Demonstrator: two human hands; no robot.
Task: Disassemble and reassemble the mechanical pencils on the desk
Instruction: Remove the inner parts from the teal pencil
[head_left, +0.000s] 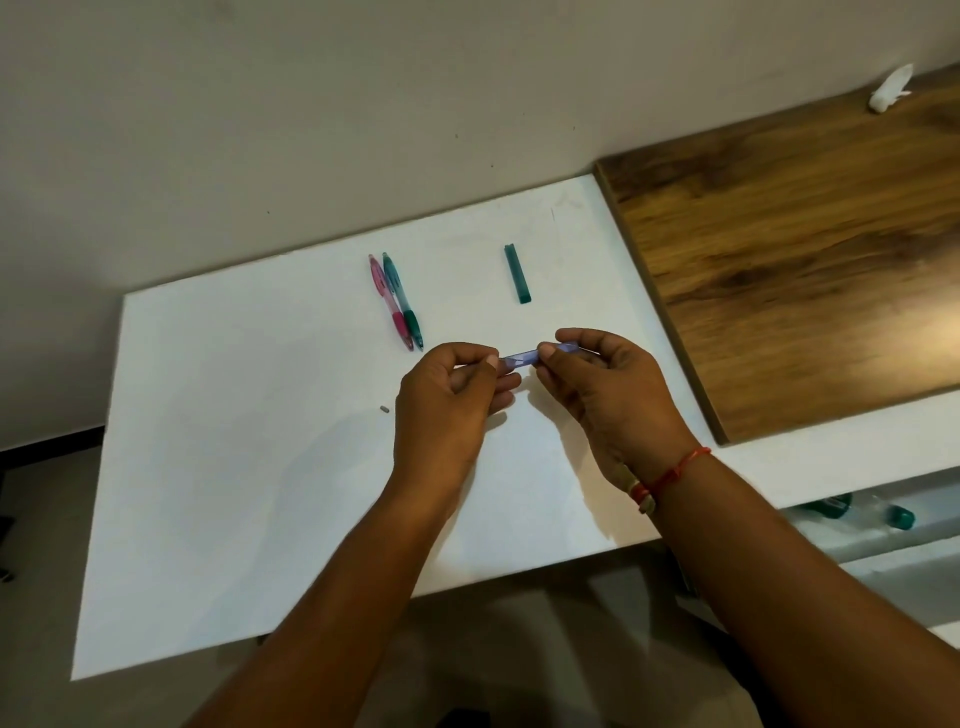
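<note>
Both your hands meet just right of centre frame, a little above the white surface (234, 467), and between them is the blue pencil (519, 357). Your left hand (447, 400) pinches one end, thumb pressed against curled fingers. Your right hand (605, 384) pinches the other end, thumb and forefinger closed round it. Only a short stretch of barrel shows in the gap: translucent blue-violet plastic, lying roughly level from left to right. Both ends are hidden inside your fingers, so whether it is whole or partly apart cannot be told.

Up and to the left of your hands, the pink pencil (389, 304) and the green pencil (404, 301) lie on the surface side by side and touching. Each has a see-through barrel and a darker grip at the near end. A small grey piece (384, 409) lies alone on the surface, left of your left hand.

Now the containers. A slim teal case (518, 274) lies flat above your hands, well apart from the two pencils; its dark tint hides whatever is inside. At the lower right edge, a shelf (883, 540) below the surface holds bottles with green caps (901, 517). A wooden board (805, 260) fills the right side, with a small white object (891, 91) at its far corner.
</note>
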